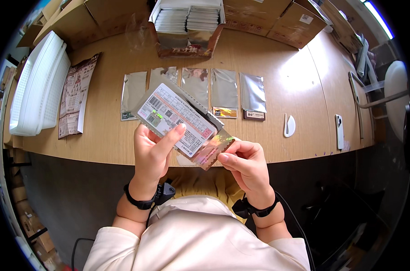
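Note:
Just above the table's front edge, a silver foil packet (pixel 173 122) with a white printed label is held tilted. My left hand (pixel 151 149) grips its lower left side, thumb lying across the label. At the crimped, shiny end, my right hand (pixel 247 163) pinches the corner between thumb and fingers. Beyond the packet, several flat silver-grey sleeves (pixel 224 88) lie in a row. A dark card end (pixel 254 115) sticks out of the rightmost sleeve, and an orange-gold one (pixel 225 112) out of its neighbour. The held packet partly covers the middle sleeves.
At the back stands an open box (pixel 187 47) packed with similar packets, with cardboard cartons (pixel 254 18) beside it. Stacked white plastic baskets (pixel 38 90) and a printed sheet (pixel 77 97) lie left. A small white rounded tool (pixel 290 127) and a white phone (pixel 340 132) are on the right.

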The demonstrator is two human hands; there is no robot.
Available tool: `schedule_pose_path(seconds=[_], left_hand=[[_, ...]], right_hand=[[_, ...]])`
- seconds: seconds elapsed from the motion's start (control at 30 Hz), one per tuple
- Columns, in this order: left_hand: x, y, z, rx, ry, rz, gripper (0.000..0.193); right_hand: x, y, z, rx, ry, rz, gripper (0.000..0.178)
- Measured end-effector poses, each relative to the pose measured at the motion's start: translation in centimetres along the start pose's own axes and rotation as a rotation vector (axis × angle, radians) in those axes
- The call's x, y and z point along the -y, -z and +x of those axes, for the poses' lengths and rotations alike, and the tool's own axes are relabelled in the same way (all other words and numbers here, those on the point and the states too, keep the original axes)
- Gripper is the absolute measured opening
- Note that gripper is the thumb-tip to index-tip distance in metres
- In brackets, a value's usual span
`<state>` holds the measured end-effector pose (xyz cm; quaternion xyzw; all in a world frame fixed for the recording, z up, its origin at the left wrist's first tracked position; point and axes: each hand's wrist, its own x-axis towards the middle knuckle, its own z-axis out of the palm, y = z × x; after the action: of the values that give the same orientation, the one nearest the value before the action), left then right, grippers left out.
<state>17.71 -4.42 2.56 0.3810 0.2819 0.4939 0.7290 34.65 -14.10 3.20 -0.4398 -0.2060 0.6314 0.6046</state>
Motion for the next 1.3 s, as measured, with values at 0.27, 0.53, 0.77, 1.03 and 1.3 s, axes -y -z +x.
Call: schedule_pose_path(seconds=[0.27, 0.53, 0.77, 1.03, 1.3], left_hand=[[1.1, 0.8, 0.7, 0.022, -0.024, -0.068, 0.057], [-2.0, 1.0, -0.9, 0.257, 0.219, -0.631, 0.048], [-1.8, 1.1, -0.2, -0.032, 0.128, 0.075, 0.023], [-1.7, 2.2, 0.4, 0.072, 0.146, 0.135, 0.02], [-0.8, 2.2, 0.1, 0.073, 0.136, 0.156, 0.025]], right_hand=[[0.7, -1.5, -1.3, -0.108, 0.956, -1.144, 0.011], [1.0, -0.4, -0.7, 0.17, 1.599, -1.7, 0.019], [0.3, -0.4, -0.5, 0.218, 1.461, -1.548, 0.026], [2.4, -0.8, -0.4, -0.023, 0.288, -0.715, 0.014], [3.1, -1.5, 1.3, 0.101, 0.132, -0.73, 0.015]])
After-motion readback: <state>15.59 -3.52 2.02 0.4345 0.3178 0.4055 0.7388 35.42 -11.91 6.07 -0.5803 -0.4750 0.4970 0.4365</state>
